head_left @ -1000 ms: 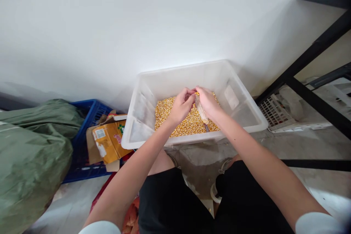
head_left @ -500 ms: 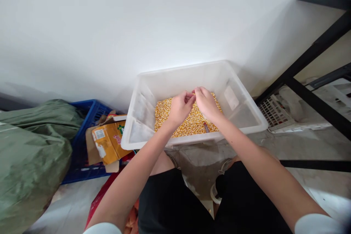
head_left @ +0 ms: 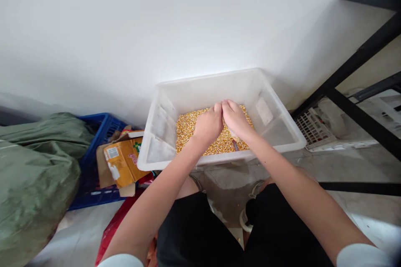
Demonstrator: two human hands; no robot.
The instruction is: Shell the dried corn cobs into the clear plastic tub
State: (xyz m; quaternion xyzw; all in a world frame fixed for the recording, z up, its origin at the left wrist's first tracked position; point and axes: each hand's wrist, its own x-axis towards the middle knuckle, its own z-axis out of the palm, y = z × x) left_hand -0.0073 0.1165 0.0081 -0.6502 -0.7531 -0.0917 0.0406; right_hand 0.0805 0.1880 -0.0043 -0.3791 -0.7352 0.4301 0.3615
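- Both forearms stretched forward over the knees into the tub (head_left: pixel 283 127).
- Left hand (head_left: pixel 209 126) curled into a loose fist, knuckles up, hovering just above the kernels (head_left: pixel 188 127).
- Right hand (head_left: pixel 235 119) curled too, pressed against the left at the thumbs — a cob (head_left: pixel 234 135) barely peeking out beneath it; grip on it hard to make out.
- Dark thin tool (head_left: pixel 235 146) lying on the kernels just below the right wrist.
- Tub on the floor against the wall, box (head_left: pixel 122 160) and blue crate (head_left: pixel 103 129) to its left.
- Compared with a second ago: cob then plainly visible under the right palm, now almost hidden; fingers closed tighter, hands drawn together — tub unmoved.
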